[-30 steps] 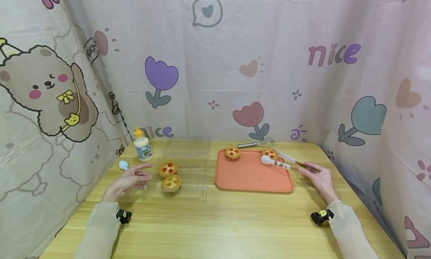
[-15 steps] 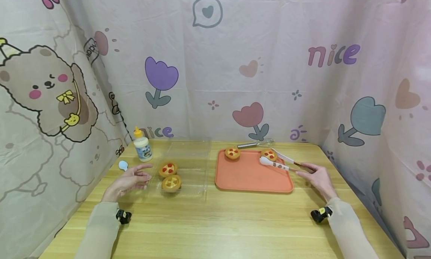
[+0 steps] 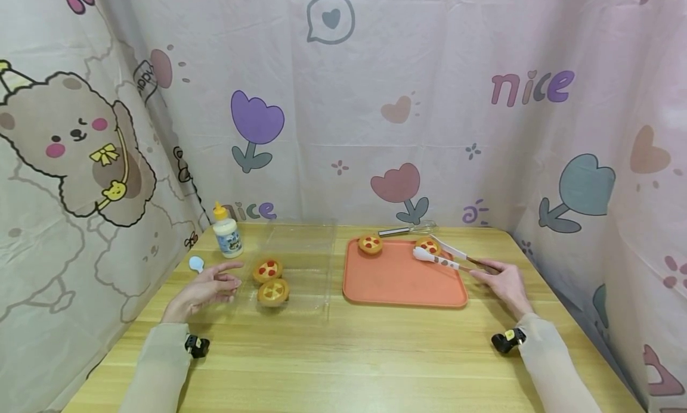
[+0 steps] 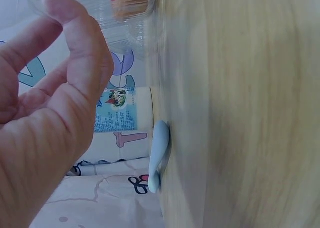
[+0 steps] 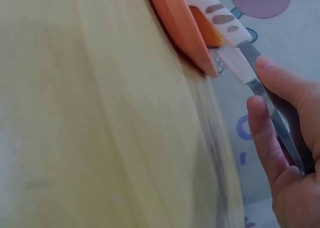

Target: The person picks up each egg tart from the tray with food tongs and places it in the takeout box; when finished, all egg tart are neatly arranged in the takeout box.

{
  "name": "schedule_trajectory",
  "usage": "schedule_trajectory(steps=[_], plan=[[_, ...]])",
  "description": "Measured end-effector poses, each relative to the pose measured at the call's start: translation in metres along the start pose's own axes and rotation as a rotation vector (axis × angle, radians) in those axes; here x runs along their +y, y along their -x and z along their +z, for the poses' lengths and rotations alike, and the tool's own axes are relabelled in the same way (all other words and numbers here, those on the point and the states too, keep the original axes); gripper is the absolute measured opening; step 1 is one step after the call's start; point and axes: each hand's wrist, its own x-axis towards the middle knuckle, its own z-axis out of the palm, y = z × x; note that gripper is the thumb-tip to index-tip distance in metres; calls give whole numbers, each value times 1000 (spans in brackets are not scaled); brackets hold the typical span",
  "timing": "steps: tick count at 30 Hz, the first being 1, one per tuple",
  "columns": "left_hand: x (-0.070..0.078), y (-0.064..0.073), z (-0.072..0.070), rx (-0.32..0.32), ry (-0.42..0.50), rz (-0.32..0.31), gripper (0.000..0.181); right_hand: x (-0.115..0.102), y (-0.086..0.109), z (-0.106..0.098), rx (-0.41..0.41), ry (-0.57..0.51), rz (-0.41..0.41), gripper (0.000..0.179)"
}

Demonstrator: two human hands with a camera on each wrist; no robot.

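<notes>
My left hand is at the left rim of a clear plastic box. Its thumb and a finger pinch the rim in the left wrist view. Inside the box are a tart with red pieces and another tart with yellow wedges. My right hand holds a pair of tongs with white, brown-spotted tips and metal arms. Those tips lie on either side of a red-topped tart at the back right corner of the orange tray. A third red-topped tart sits at the tray's back left.
Behind the box's left side stands a glue-like bottle with a yellow nozzle. A small light-blue spoon lies beyond my left hand. Behind the tray lies a wire whisk. A printed curtain hangs around the wooden table.
My right hand and the tongs have shifted slightly left, their tips staying around the tart at the tray's back right. The left hand and the box have not moved.
</notes>
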Motion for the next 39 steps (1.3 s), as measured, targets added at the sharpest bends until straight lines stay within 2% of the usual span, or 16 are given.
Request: schedule_trajectory(steps=[15,23,28,39], plan=[[1,0,1,12,-8,-9,72,-3,1,6,72,75,-25,62],[1,0,2,19,13,-13,71,-7,2,6,52,5,-31,63],[0,1,2,18,23,-12,70,-14,3,6,13,-44,-31,61],[1,2,1,32,24,-25,70,-25,8,14,-5,13,-13,66]])
